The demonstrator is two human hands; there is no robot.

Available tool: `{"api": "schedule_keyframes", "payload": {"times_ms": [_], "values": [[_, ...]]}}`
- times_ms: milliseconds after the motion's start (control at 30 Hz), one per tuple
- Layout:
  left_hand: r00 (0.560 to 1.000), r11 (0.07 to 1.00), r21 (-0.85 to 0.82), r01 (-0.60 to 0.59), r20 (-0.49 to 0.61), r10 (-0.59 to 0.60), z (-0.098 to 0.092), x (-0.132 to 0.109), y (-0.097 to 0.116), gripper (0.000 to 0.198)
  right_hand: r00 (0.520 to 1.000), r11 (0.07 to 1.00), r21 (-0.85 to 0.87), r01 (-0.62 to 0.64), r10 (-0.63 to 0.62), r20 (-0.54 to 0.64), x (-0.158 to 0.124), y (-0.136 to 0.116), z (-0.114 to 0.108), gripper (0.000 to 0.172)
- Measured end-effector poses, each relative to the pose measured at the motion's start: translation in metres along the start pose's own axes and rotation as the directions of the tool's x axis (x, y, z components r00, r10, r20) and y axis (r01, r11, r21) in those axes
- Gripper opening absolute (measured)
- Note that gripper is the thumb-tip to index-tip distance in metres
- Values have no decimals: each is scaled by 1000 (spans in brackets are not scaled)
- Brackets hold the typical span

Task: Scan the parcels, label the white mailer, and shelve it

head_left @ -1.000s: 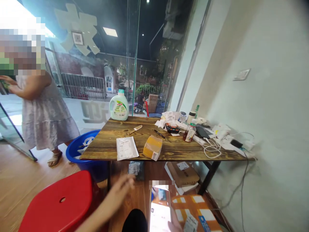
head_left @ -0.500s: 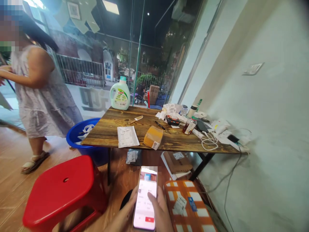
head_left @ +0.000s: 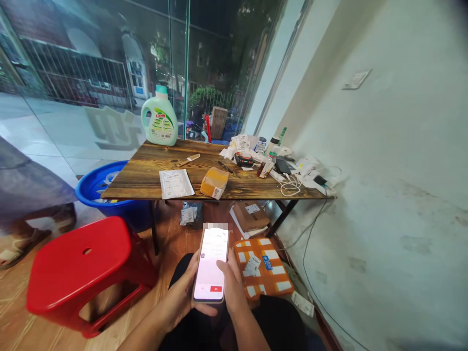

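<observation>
Bright indoor light, reflections on the glass wall (head_left: pixel 109 73), glowing phone screen (head_left: pixel 211 263), blurred, warped edges

Nothing is legible: the screen of the phone (head_left: pixel 211 265) between left grip (head_left: pixel 179 298) and right grip (head_left: pixel 231 291) is washed out, and the label on the detergent jug (head_left: pixel 160 122), far beyond them on the bench (head_left: pixel 139 178), is too small.

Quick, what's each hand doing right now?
Left hand: closed around the phone, holding it.
Right hand: holding the same phone, thumb on its screen.
</observation>
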State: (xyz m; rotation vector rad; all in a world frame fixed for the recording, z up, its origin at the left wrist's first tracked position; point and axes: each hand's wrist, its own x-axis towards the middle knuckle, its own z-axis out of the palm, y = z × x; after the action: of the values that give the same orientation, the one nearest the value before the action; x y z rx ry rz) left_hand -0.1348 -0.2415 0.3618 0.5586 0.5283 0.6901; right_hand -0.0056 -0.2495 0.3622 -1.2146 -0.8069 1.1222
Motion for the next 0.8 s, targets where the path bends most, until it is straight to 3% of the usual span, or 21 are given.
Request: {"api": "schedule_keyframes", "payload": {"times_ms": [100, 200, 467, 700, 800], "values": [[1000, 1000, -5, -19, -25, 18, 3, -2, -1, 75, 987, 995, 100, -29, 13, 157, -4, -7, -10, 36], [1000, 1000, -26, -17, -16, 16, 6, -3, -2, 75, 971, 997, 69, -15, -2, 239, -8, -13, -19, 40], [999, 999, -5, -33, 16, 33, 11, -7, -6, 73, 948, 988, 154, -4, -45, 315, -15, -10, -25, 47], [995, 993, 108, -41, -86, 51, 26, -8, -8, 79, 926, 988, 155, 23, -80, 368, -19, -10, -32, 55], [997, 997, 56, -46, -53, 49, 24, -6, -11, 76, 924, 990, 139, 31, -82, 374, -21, -8, -36, 62]]}}
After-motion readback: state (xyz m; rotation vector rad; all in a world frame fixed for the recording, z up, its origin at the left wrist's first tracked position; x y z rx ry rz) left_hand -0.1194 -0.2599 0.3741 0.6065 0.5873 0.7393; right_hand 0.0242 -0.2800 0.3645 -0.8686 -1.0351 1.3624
